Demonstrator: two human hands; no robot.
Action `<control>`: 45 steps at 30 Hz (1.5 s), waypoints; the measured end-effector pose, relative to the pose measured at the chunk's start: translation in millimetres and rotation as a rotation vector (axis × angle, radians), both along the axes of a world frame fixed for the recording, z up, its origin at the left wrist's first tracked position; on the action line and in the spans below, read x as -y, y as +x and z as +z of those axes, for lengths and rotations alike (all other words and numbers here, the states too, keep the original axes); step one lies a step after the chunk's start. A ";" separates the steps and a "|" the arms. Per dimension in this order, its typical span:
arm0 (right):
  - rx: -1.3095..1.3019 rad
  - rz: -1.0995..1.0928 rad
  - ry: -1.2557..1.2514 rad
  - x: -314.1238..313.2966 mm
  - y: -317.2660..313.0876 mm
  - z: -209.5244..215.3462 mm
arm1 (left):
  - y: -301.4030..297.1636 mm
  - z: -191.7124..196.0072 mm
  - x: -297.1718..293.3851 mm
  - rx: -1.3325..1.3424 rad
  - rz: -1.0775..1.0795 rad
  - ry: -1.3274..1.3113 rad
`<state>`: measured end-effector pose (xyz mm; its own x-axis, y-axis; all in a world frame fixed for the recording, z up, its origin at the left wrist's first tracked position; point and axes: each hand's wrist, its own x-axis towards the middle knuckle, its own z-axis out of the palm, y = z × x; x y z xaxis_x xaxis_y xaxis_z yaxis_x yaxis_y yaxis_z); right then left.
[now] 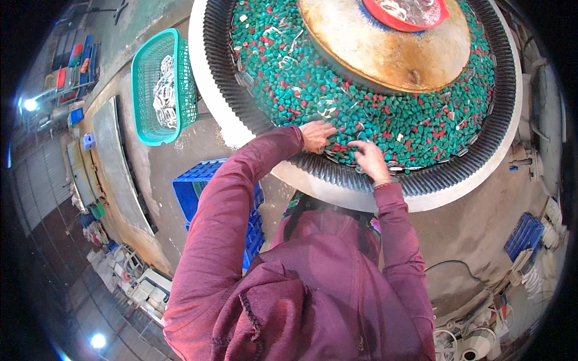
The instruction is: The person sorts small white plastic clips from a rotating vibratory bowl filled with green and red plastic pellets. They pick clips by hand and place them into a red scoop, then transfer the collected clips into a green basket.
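Observation:
A wide round tumbling bowl [226, 114] with a ribbed dark inner wall holds small green and red tumbling stones [385, 117]. Thin silvery metal pieces [327, 112] lie scattered among them. At the near side of the bowl, my left hand [317, 136] rests on the stones, fingers loosely bent and their tips partly hidden. To its right is my right hand [370, 161], open, with the fingers apart and touching the stones near the wall. I see nothing held in either hand.
On the bowl's rusty central dome [385, 57] sits a red basin [406, 24] with metal pieces in it. Left of the bowl, a green plastic basket [141, 90] contains similar pieces. Blue crates [201, 171] stand by my left arm; another blue crate [524, 236] is at the right.

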<state>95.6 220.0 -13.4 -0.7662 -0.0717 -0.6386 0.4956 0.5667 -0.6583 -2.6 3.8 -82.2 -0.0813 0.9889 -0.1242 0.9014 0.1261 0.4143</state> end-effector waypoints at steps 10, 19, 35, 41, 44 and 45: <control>-0.261 0.466 0.442 47.6 -4.3 -35.3 | -50.8 62.4 13.6 0.932 0.751 0.099; 0.234 0.379 0.302 70.6 -10.4 -41.4 | -33.2 107.2 54.7 1.905 1.114 0.607; -0.160 0.545 0.487 21.2 6.0 -37.7 | -8.2 141.1 64.6 1.700 1.314 0.735; 0.050 -0.280 -0.253 -63.9 -1.2 -11.4 | -19.7 163.6 11.2 1.195 1.192 0.417; 0.030 -0.271 -0.199 -83.7 -7.7 12.7 | -34.0 171.4 -23.3 1.316 1.185 0.553; 0.025 -0.143 -0.063 -90.8 -12.5 17.5 | -44.7 180.0 -35.0 1.417 1.216 0.616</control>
<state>83.2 310.8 4.1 -0.7556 -0.0035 -0.6550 0.5849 0.4466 -0.6771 -47.3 38.8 97.8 -0.8043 0.4223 -0.4181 -0.5000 -0.1006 0.8602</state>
